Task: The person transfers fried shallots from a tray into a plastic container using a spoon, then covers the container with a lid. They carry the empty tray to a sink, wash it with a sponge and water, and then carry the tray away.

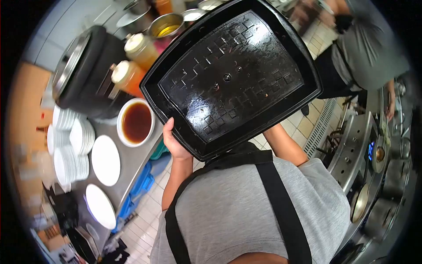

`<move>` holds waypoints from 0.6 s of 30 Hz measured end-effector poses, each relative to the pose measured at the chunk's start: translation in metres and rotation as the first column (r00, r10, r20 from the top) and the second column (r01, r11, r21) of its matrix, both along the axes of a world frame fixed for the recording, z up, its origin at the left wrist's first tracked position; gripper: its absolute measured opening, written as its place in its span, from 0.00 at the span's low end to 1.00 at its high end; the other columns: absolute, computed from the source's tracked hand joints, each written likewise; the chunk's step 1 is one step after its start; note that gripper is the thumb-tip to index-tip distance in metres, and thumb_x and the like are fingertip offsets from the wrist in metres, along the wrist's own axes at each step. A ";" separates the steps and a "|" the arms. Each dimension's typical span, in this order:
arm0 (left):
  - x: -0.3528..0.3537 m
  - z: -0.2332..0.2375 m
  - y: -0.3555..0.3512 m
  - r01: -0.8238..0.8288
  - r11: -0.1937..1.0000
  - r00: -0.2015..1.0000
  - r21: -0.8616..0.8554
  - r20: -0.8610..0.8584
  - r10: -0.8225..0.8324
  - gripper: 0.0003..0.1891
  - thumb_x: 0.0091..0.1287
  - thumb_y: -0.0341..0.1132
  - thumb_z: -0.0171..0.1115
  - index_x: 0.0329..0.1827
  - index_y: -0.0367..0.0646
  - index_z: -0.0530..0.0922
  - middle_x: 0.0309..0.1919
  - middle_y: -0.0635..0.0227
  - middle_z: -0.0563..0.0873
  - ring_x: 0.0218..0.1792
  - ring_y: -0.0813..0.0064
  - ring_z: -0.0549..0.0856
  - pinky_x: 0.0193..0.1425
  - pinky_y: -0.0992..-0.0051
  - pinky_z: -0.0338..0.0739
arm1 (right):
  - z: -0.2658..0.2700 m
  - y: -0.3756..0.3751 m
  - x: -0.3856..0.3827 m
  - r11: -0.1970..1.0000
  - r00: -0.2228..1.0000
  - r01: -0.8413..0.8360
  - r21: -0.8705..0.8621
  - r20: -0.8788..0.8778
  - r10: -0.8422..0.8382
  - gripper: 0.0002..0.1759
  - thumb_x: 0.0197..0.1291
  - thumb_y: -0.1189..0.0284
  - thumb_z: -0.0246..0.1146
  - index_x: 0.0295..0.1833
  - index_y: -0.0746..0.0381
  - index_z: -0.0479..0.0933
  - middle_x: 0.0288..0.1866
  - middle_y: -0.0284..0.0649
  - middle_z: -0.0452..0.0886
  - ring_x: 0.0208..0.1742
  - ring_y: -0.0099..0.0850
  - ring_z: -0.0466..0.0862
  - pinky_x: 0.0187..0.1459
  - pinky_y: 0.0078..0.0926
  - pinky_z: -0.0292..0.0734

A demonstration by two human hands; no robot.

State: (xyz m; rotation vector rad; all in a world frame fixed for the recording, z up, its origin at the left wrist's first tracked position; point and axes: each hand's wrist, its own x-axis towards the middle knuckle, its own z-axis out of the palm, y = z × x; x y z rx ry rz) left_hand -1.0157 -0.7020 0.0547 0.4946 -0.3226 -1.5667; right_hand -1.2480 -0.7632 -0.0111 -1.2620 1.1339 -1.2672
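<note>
"So, in the head view, where is the black plastic tray with rounded corners (233, 75)?"

"Right in the middle, in front of the person's chest. Its wide recessed face is turned to the camera, shiny, with a raised pattern of small squares."

"And the grip?"

"The left hand (178, 143) holds the tray at its near left side, thumb on the rim, the other fingers hidden behind. The right forearm (285, 145) runs under the near right edge; the right hand is hidden, so I cannot tell its grip."

"What lies to the left?"

"A round white bowl (120, 125) of dark brown liquid (137, 123), just beside the tray, on a grey metal counter (129, 160). Nearer are two white plates (106, 160) and, further left, stacks of white plates (70, 163)."

"Beyond the bowl?"

"An orange squeeze bottle (127, 80) and a yellowish squeeze bottle (141, 52), both white-capped, near a big black round container (96, 66)."

"And to the right?"

"Another person in a grey top (373, 44) stands on the far side, hands blurred. Nearer is a metal stove (349, 145), a blue flame (371, 151) burning by a pan (379, 154)."
</note>
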 end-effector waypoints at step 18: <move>-0.142 -0.032 -0.144 -0.040 0.993 0.950 0.110 0.313 0.004 0.19 0.66 0.40 0.50 0.51 0.32 0.76 0.47 0.56 0.83 0.46 0.63 0.84 0.54 0.68 0.77 | -0.034 -0.056 -0.265 0.925 0.852 0.232 0.299 -0.522 -0.045 0.12 0.58 0.69 0.62 0.44 0.65 0.79 0.28 0.40 0.81 0.30 0.26 0.78 0.35 0.26 0.72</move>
